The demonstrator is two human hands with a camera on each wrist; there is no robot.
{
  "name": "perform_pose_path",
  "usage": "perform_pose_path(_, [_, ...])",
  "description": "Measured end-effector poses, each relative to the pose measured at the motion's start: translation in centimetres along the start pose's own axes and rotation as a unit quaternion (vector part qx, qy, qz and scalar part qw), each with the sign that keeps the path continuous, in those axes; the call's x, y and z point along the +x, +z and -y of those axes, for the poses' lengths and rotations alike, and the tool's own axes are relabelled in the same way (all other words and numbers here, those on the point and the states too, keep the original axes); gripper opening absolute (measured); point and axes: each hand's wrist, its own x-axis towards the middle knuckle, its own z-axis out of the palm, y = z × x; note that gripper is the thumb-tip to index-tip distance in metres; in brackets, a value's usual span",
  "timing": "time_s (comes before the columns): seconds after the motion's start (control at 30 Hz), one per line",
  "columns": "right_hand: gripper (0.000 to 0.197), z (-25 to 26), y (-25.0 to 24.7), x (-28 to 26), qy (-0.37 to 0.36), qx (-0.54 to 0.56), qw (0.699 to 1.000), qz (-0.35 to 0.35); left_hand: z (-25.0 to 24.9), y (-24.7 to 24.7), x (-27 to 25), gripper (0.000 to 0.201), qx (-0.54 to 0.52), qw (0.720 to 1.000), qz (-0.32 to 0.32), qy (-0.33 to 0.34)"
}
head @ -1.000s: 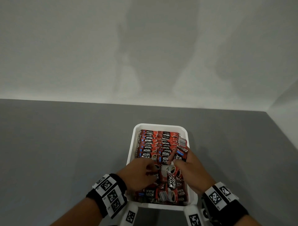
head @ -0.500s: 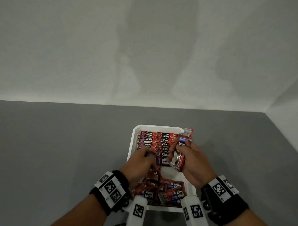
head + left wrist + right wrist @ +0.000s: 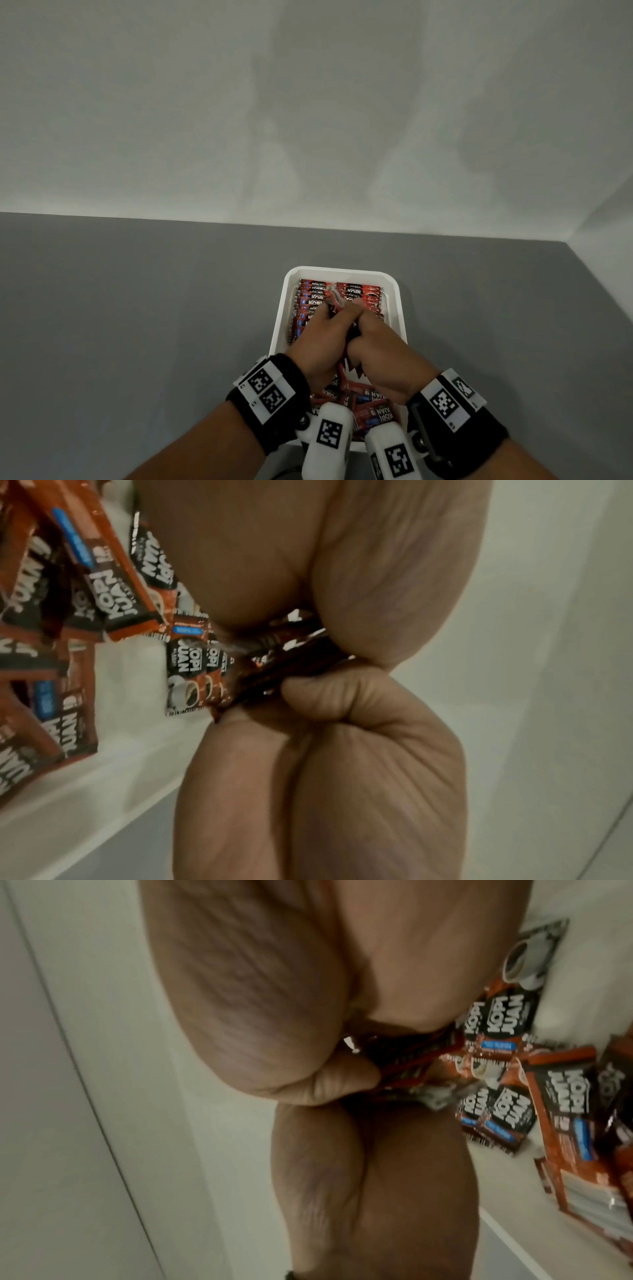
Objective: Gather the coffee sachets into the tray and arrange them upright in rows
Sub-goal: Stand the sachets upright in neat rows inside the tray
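Note:
A white tray (image 3: 396, 291) sits on the grey table, its far half filled with rows of upright red coffee sachets (image 3: 359, 292). Loose sachets (image 3: 375, 413) lie flat at its near end. My left hand (image 3: 322, 329) and right hand (image 3: 373, 339) meet over the middle of the tray, and both grip one small bundle of sachets (image 3: 334, 300) that sticks up between them. In the left wrist view my left hand (image 3: 308, 674) pinches the dark bundle edge (image 3: 291, 653). The right wrist view has my right hand (image 3: 342, 1077) curled round the bundle (image 3: 171, 1064).
Grey tabletop (image 3: 137, 325) spreads to the left and right of the tray, and a pale wall (image 3: 308, 102) rises behind it. The tray's white side wall (image 3: 548, 669) stands close beside my left hand, and the opposite wall (image 3: 85, 1069) beside my right.
My right hand brought its bundle from the tray's right side to the middle. My left hand rose from the loose sachets and joined it on the bundle.

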Motion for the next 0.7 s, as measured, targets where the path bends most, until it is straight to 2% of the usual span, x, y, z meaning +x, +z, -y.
perform_pose_path(0.07, [0.058,0.1,-0.1,0.1,0.004,0.02,1.0,0.002,0.0,-0.3,0.3,0.04,-0.018,0.999,-0.029,-0.023])
perform_pose_path(0.13, [0.063,0.5,-0.6,0.0,-0.018,0.035,0.999,0.031,-0.2,-0.8,0.6,0.036,-0.029,0.998,-0.049,-0.035])
perform_pose_path(0.23, [0.067,0.9,-1.9,-0.6,-0.073,-0.07,0.994,0.051,-0.9,-1.7,0.8,0.025,-0.062,0.997,-0.033,-0.033])
perform_pose_path(0.3, [0.098,1.2,-2.8,-1.0,-0.107,-0.166,0.979,0.043,-1.5,-2.2,0.6,0.02,-0.092,0.995,-0.01,-0.034])
perform_pose_path(0.37, [0.128,1.5,-3.4,-0.9,-0.137,-0.238,0.959,0.068,-1.8,-2.5,0.4,0.016,-0.089,0.995,0.022,-0.045])
perform_pose_path(0.43, [0.141,2.0,-3.5,-0.7,-0.157,-0.283,0.94,0.109,-1.9,-2.3,0.1,0.01,-0.065,0.995,0.053,-0.047])
perform_pose_path(0.47, [0.144,2.2,-3.4,-0.4,-0.163,-0.299,0.932,0.122,-1.9,-2.1,-0.1,0.005,-0.059,0.995,0.069,-0.048])
perform_pose_path(0.53, [0.145,2.2,-3.2,0.3,-0.18,-0.327,0.92,0.12,-1.6,-1.8,-0.4,0.011,-0.047,0.994,0.09,-0.046])
perform_pose_path(0.63, [0.132,2.2,-2.9,0.9,-0.186,-0.327,0.921,0.099,-1.2,-1.7,-0.6,0.018,-0.034,0.994,0.1,-0.037])
perform_pose_path(0.7, [0.131,2.1,-2.7,0.9,-0.19,-0.325,0.922,0.094,-1.1,-1.8,-0.7,0.018,-0.032,0.994,0.095,-0.031])
